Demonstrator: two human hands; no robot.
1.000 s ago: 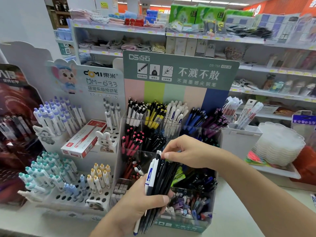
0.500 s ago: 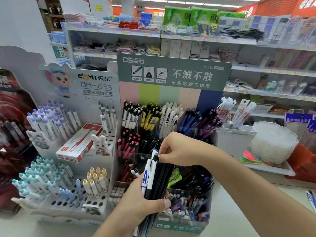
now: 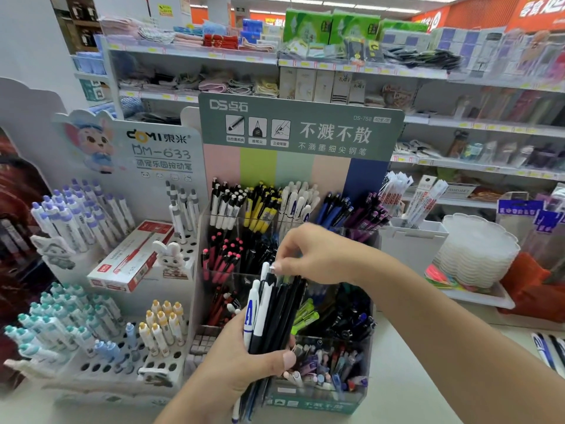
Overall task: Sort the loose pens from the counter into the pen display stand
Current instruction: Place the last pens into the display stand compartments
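Nearest, the left hand (image 3: 244, 359) grips a bundle of pens (image 3: 275, 313) upright before the pen display stand (image 3: 305, 405) on the bench (image 3: 412, 377). Just above, the right hand (image 3: 312, 255) pinches one cap end, probably a black pen's. Light, stiff and slick, they are best drawn by the top. Crowded compartments and neighbouring racks (image 3: 101, 301) hem in the drop.

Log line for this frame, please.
left hand: grips pen bundle | right hand: fingers pinch a pen top in the bundle | pen display stand: behind the bundle | phase: picking one pen
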